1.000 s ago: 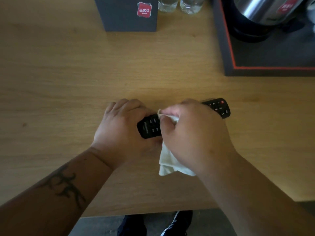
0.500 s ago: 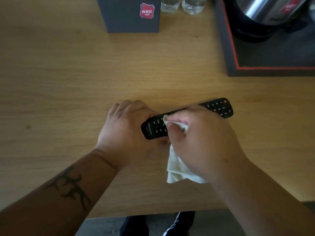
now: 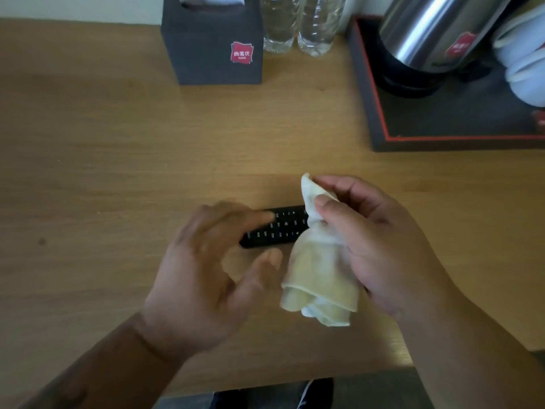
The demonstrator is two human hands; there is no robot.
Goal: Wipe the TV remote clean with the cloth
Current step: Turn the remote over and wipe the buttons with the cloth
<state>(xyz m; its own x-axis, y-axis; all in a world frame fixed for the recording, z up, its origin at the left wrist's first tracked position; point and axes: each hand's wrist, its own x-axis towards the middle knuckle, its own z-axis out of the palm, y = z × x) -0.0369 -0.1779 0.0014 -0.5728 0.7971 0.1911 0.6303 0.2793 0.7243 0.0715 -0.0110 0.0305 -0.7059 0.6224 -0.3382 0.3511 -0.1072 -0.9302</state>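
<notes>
Right hand (image 3: 380, 246): clenched round the bunched cloth (image 3: 318, 270), thumb on the upper fold; cloth hangs below the fist. Remote (image 3: 277, 227): flat on the wooden table (image 3: 118, 172), buttons up, its far end hidden behind cloth and right hand. Left hand (image 3: 206, 270): blurred, fingers spread and released, fingertips over the remote's near end; contact cannot be told.

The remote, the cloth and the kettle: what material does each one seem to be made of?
The remote looks like matte black plastic: dull surface, rows of small printed keys. The cloth looks like thin, soft pale woven fabric; it folds and drapes from the right hand. The kettle seems polished stainless steel with bright streaked reflections; its dark base is probably plastic.
</notes>
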